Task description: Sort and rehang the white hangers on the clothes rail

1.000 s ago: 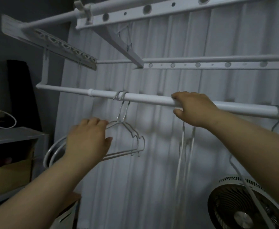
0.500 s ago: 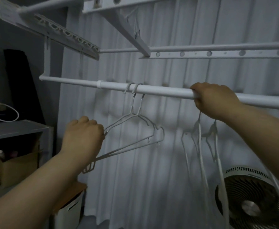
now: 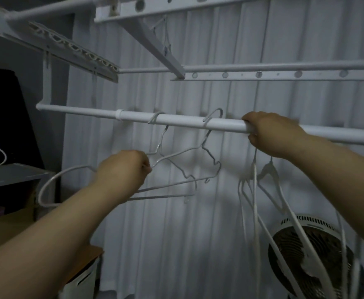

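Since half a second ago the two wire hangers' hooks have spread apart on the clothes rail [image 3: 183, 121]. One wire hanger [image 3: 211, 152] hooks at 12 o'clock of the left hand [image 3: 126, 169], whose fingers [image 3: 145, 164] pinch its shoulder wire. The right hand [image 3: 269, 134], at 3 o'clock, grips the rail, fingers curled over it, above the plastic hangers [image 3: 269, 186].

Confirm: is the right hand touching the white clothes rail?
Touching. The head view shows the right hand curled over the white clothes rail, its fingers wrapping the top and hiding that stretch of tube.
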Demonstrator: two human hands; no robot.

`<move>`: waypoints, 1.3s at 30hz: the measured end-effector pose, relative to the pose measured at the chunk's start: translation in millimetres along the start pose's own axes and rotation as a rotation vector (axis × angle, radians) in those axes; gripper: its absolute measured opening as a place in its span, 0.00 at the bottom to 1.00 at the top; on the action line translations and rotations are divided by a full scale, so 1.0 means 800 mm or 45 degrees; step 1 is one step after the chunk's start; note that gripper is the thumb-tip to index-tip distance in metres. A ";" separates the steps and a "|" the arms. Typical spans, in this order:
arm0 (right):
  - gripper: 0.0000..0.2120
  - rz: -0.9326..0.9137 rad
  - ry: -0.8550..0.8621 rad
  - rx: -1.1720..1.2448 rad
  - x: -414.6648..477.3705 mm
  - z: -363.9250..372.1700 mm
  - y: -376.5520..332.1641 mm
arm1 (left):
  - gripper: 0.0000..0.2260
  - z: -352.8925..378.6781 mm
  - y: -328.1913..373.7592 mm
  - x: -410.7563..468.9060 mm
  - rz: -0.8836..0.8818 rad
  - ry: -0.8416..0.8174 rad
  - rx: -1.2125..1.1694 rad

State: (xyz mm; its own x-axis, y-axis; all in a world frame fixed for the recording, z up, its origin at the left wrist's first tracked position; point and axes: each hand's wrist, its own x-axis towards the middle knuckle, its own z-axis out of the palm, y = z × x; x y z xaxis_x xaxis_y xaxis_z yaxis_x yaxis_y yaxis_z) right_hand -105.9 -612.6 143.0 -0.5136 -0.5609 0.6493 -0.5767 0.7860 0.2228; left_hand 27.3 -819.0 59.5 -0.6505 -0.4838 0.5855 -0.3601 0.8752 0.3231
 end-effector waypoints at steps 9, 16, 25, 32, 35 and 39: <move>0.23 -0.130 0.032 -0.012 -0.022 -0.003 0.001 | 0.12 0.033 0.031 -0.006 -0.080 -0.360 -0.492; 0.23 -0.199 0.035 0.016 -0.028 -0.007 0.003 | 0.10 0.014 0.061 0.001 -0.157 -0.306 -0.723; 0.24 -0.282 0.059 0.040 -0.040 -0.004 0.009 | 0.08 0.021 0.073 -0.023 -0.182 -0.294 -0.579; 0.21 -0.183 0.019 0.102 -0.044 -0.025 0.007 | 0.20 0.004 0.101 -0.011 -0.137 -0.392 -0.278; 0.22 -0.158 -0.008 0.102 -0.050 -0.024 0.003 | 0.20 0.012 0.099 -0.012 -0.130 -0.469 -0.190; 0.23 -0.164 -0.044 0.139 -0.060 -0.028 -0.012 | 0.17 0.020 0.062 -0.036 -0.115 -0.573 -0.212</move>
State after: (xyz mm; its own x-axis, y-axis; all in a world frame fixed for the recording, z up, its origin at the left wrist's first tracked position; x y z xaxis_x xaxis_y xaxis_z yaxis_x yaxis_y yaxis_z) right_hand -61.4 -587.7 125.8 -0.4515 -0.6654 0.5945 -0.7040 0.6750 0.2208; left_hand 17.4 -761.5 47.2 -0.8592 -0.4781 0.1821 -0.3404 0.8000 0.4942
